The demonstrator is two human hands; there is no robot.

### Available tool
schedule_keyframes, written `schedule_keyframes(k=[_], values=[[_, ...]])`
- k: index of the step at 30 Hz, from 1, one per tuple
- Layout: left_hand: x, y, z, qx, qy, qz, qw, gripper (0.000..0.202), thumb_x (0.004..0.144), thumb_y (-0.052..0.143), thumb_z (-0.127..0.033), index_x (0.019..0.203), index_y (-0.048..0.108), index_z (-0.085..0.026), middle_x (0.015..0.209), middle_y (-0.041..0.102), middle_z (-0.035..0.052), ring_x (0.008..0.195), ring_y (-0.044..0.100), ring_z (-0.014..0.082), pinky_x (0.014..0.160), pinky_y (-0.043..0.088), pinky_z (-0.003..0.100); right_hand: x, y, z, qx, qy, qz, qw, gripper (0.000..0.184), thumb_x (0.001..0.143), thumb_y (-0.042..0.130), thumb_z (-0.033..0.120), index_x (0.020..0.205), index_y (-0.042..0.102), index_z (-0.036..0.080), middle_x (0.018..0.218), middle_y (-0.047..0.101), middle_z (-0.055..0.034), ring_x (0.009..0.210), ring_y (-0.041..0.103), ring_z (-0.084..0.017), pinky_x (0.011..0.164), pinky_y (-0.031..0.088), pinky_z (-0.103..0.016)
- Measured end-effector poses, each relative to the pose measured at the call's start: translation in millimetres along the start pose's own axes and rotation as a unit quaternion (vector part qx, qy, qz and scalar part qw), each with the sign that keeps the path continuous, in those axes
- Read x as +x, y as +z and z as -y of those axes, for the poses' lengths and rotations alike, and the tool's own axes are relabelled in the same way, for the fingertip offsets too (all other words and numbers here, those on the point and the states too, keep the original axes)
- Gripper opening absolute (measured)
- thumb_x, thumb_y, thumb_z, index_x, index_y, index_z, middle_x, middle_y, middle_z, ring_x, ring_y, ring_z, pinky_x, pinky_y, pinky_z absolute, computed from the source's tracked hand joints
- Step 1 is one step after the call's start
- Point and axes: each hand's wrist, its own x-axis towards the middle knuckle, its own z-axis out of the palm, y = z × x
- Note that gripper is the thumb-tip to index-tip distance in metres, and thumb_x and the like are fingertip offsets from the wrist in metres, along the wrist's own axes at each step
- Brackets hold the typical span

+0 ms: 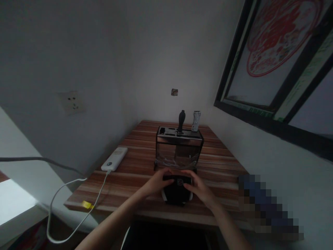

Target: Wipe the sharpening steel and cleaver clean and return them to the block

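Head view, case (177,195): black, pale sides; sat between both hands near the table's (221,166) front edge, before the rack (169,139); resting or lifted, couldn't tell.
Left hand (159,182): held case's far left corner, thumb on top.
Right hand (199,189): held far right corner, same way.
Case weight: probably light.
Case shell: likely stiff, maybe slick.
Case hold: opposite sides looked best.

I hold a matt plastic-looking case (177,195) near my wood-grain table's (221,170) front edge, a smooth plastic power bank (116,158) by its left one.
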Motion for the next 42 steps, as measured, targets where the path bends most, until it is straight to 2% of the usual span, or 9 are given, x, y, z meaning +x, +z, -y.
schedule_keyframes(k=[4,10,16,20,25,30,32,38,42], values=[[1,12.0,4,0.039,0.006,-0.018,0.999,0.025,0.076,0.061,-0.015,0.1,0.063,-0.022,0.099,0.072,0.0064,0.097,0.065,0.025,0.088,0.047,0.034,3,-5,-12,-0.037,0.002,-0.057,0.998,0.034,0.069,0.074,0.03,0.102,0.066,0.027,0.107,0.07,-0.0037,0.106,0.063,-0.027,0.096,0.046,-0.043],[-17,-10.4,-13,0.062,0.032,-0.06,0.996,0.024,0.083,0.056,-0.023,0.105,0.064,-0.024,0.108,0.07,0.0063,0.101,0.065,0.0233,0.088,0.048,0.031,6,0,-16,-0.124,-0.013,-0.082,0.989,0.026,0.07,0.066,0.02,0.096,0.067,0.025,0.098,0.072,-0.0036,0.1,0.064,-0.027,0.093,0.046,-0.044],[-26,-52.8,-74,0.063,0.114,-0.116,0.985,0.018,0.087,0.054,-0.032,0.098,0.065,-0.023,0.092,0.073,0.0038,0.085,0.069,0.02,0.076,0.053,0.028,3,4,-17,-0.151,-0.015,-0.089,0.984,0.028,0.07,0.071,0.027,0.098,0.067,0.026,0.102,0.072,-0.0044,0.101,0.064,-0.029,0.094,0.045,-0.045],[-2,-85.9,-127,0.118,0.225,-0.174,0.951,0.017,0.089,0.052,-0.028,0.1,0.065,-0.022,0.089,0.072,0.0032,0.082,0.068,0.0184,0.076,0.052,0.03,5,6,-19,-0.177,-0.009,-0.093,0.98,0.032,0.068,0.07,0.021,0.1,0.067,0.024,0.102,0.072,-0.0038,0.101,0.063,-0.027,0.094,0.045,-0.041],[60,-106.3,-170,0.266,0.344,-0.219,0.874,0.016,0.091,0.049,-0.018,0.098,0.063,-0.017,0.092,0.069,0.0058,0.085,0.065,0.0173,0.078,0.05,0.029,6,8,-21,-0.191,0.004,-0.097,0.977,0.033,0.068,0.065,0.015,0.1,0.066,0.022,0.105,0.071,-0.004,0.104,0.063,-0.025,0.095,0.044,-0.038],[106,-112.5,-182,0.548,0.435,-0.109,0.706,0.022,0.085,0.056,-0.01,0.105,0.062,-0.019,0.113,0.064,0.0083,0.11,0.056,0.0226,0.1,0.038,0.039,5,9,-18,-0.2,0.005,-0.085,0.976,0.032,0.068,0.064,0.014,0.099,0.065,0.022,0.104,0.071,-0.0053,0.102,0.063,-0.025,0.093,0.044,-0.038],[112,-117.1,-188,0.594,0.45,-0.079,0.662,0.023,0.085,0.057,-0.012,0.106,0.062,-0.02,0.116,0.064,0.0068,0.111,0.055,0.0215,0.105,0.033,0.039,4,9,-17,-0.198,-0.002,-0.086,0.976,0.031,0.068,0.064,0.014,0.099,0.065,0.022,0.105,0.071,-0.0056,0.103,0.063,-0.025,0.094,0.044,-0.038],[122,-120.0,-211,0.697,0.428,0.015,0.575,0.025,0.083,0.061,-0.013,0.106,0.064,-0.022,0.114,0.067,0.0064,0.113,0.055,0.0219,0.108,0.025,0.039,4,10,-19,-0.189,-0.007,-0.095,0.977,0.029,0.07,0.064,0.018,0.098,0.065,0.023,0.104,0.071,-0.0049,0.102,0.064,-0.025,0.093,0.044,-0.037],[136,-106.3,-208,0.736,0.368,0.048,0.566,0.021,0.08,0.064,-0.008,0.092,0.07,-0.024,0.097,0.074,0.0039,0.099,0.062,0.0189,0.105,0.027,0.037,5,10,-22,-0.185,-0.007,-0.098,0.978,0.028,0.069,0.064,0.018,0.097,0.065,0.023,0.103,0.071,-0.004,0.101,0.064,-0.025,0.093,0.045,-0.036]])
